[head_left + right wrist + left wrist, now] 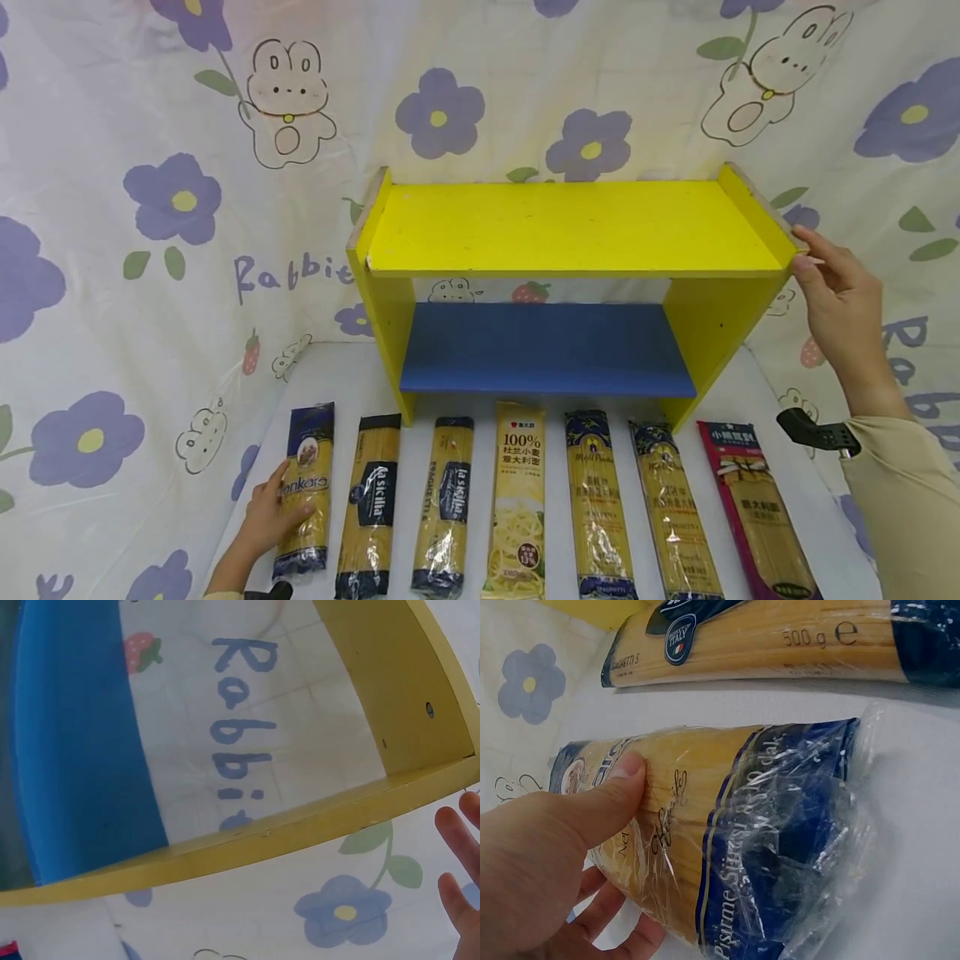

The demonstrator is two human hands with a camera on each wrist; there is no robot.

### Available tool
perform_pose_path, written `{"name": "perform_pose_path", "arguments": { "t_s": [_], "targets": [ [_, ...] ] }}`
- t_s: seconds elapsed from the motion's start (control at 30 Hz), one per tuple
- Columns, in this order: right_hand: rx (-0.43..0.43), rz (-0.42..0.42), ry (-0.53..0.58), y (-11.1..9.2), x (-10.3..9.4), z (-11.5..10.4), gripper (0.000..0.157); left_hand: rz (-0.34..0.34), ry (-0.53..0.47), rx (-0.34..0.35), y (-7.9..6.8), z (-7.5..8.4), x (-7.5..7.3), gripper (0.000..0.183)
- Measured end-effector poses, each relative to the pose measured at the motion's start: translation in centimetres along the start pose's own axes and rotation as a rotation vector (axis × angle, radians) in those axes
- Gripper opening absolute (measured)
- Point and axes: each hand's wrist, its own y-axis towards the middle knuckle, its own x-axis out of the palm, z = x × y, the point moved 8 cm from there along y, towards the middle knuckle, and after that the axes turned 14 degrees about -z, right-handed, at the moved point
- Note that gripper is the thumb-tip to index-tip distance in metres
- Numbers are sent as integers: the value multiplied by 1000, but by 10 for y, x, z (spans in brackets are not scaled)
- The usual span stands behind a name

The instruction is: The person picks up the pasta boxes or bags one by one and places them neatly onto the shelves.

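Observation:
At the far left of the row, my left hand holds a spaghetti pack with blue ends. In the left wrist view, the thumb lies across the top of its clear wrapper, and the other fingers curl at its near side. My right hand is raised at the upper right corner of a yellow shelf with a blue lower board. Its fingers look extended and spread beside the outside of the side panel; whether they touch it I cannot tell. Nothing is seen in that hand.
Several other pasta packs lie side by side in front of the shelf, among them a dark-labelled spaghetti pack, a cream pack and a pink-edged pack. A white cloth lies beneath, and a flower-and-rabbit printed sheet hangs behind.

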Motion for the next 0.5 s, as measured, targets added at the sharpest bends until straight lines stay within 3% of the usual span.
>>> {"name": "perform_pose_path", "arguments": {
  "t_s": [0.27,0.5],
  "targets": [
    [-34,-33,9,2,2,-1,41,17,16,-1,5,0,-5,103],
    [-19,-48,16,2,2,0,42,-37,27,18,13,2,-8,107]
  ]
}}
